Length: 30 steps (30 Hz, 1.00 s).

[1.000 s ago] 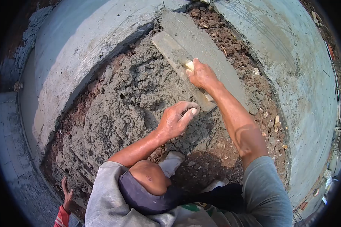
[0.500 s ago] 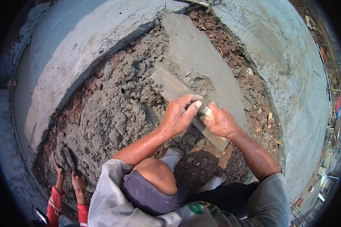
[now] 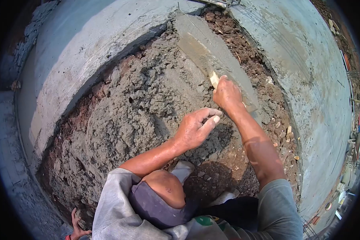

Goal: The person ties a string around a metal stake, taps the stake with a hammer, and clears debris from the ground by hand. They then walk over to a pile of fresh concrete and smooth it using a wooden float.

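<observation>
My right hand (image 3: 227,94) is closed around the pale handle (image 3: 214,80) of a long, flat plastering float. The float's blade (image 3: 198,50) lies on a strip of smoothed wet concrete (image 3: 196,25), running from upper left to lower right beyond my hand. My left hand (image 3: 197,127) hovers below it over rough concrete, fingers loosely bent and thumb apart, with nothing visible in it. Lumpy wet concrete (image 3: 120,112) lies to the left of both hands.
Hardened grey slabs rise on the left (image 3: 80,52) and right (image 3: 308,80). Reddish soil and stones (image 3: 280,104) border the wet strip. My bent knee (image 3: 164,188) and feet are below. Another person's hand (image 3: 78,226) shows at lower left.
My right hand has pushed the float up and away along the strip. My left hand has come off the float and stays lower. The other person's hands have drawn down toward the lower-left edge.
</observation>
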Tool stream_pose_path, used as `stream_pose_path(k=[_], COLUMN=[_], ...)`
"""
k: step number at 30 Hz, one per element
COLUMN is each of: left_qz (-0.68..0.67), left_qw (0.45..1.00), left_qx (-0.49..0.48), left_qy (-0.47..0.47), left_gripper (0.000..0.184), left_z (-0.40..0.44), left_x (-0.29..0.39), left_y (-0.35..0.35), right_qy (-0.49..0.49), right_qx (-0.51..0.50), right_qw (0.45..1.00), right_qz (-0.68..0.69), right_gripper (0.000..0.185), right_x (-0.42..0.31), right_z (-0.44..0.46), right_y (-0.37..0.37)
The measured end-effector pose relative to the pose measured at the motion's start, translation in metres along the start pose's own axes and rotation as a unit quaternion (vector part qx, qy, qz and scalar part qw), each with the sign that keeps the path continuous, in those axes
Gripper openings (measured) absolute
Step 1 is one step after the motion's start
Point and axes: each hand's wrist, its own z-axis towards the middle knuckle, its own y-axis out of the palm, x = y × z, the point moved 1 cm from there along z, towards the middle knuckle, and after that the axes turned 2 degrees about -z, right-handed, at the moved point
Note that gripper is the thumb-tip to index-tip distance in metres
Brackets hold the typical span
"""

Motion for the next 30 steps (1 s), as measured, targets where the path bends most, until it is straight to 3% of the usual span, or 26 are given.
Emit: stream_pose_path(k=[3,5,9,13,16,18,22,28,30], left_qz=[0.0,0.016,0.037,-0.017,-0.031,0.015,0.068,0.319,0.319], left_qw=[1.0,0.999,0.999,0.996,0.985,0.967,0.912,0.851,0.852], left_qx=[-0.023,-0.035,0.003,0.084,0.166,0.252,0.404,0.416,0.411], left_qy=[-0.008,0.005,0.033,-0.015,-0.032,0.02,0.012,-0.025,-0.064], left_gripper=[0.025,0.025,0.024,0.027,0.029,0.029,0.027,0.028,0.034], left_z=[0.006,0.011,0.006,-0.001,-0.008,-0.015,-0.048,-0.102,-0.107], left_x=[0.001,0.005,0.011,0.006,0.028,0.025,-0.005,-0.029,-0.036], left_y=[0.012,0.011,-0.012,-0.043,-0.069,-0.095,-0.154,-0.175,-0.165], right_qy=[-0.032,-0.049,-0.081,-0.069,-0.039,-0.022,-0.063,-0.15,-0.146], right_qx=[-0.042,-0.018,-0.053,-0.136,-0.12,-0.146,-0.195,-0.236,-0.233], right_qw=[0.998,0.999,0.995,0.988,0.99,0.984,0.972,0.954,0.952], right_qz=[0.032,0.01,0.019,0.009,0.07,0.104,0.12,0.107,0.137], right_gripper=[0.04,0.04,0.039,0.041,0.043,0.045,0.046,0.047,0.047], right_x=[0.004,0.0,-0.003,-0.011,-0.01,-0.017,-0.024,-0.088,-0.095], right_z=[0.021,0.01,-0.018,-0.076,-0.091,-0.108,-0.132,-0.103,-0.101], right_y=[-0.009,-0.006,-0.002,0.022,0.042,0.046,0.056,0.069,0.073])
